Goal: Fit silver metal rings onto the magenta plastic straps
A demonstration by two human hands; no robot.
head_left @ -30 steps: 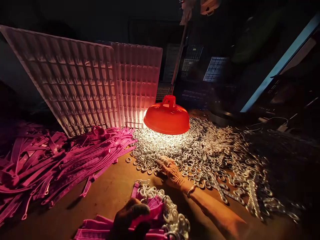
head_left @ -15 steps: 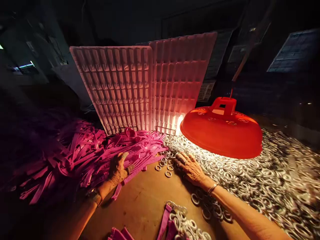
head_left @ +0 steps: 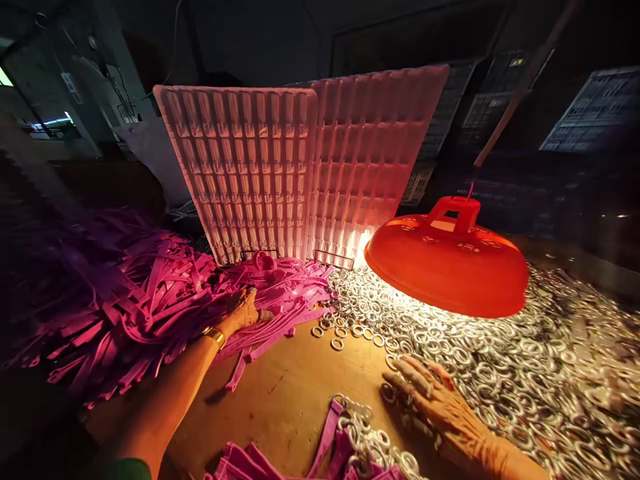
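My left hand [head_left: 246,311] lies on a heap of magenta straps [head_left: 170,287] at the left, its fingers apart and partly sunk among them; no strap is clearly gripped. On the right, my right hand [head_left: 435,400] rests palm down with fingers spread at the edge of a large pile of silver rings [head_left: 490,353]. Some rings are beside and under its fingers. Near the bottom centre is a smaller cluster of rings [head_left: 383,440] with magenta straps [head_left: 327,433] next to it.
A red lamp [head_left: 445,267] hangs low over the ring pile, lighting it. Two upright ribbed trays [head_left: 245,173] stand at the back behind the straps. The brown table surface [head_left: 285,380] shows between my hands. Crates [head_left: 595,110] are in the dark background.
My right hand has moved toward me and to the right along the ring pile. My left hand has shifted slightly forward into the straps. More rings show where my right hand was.
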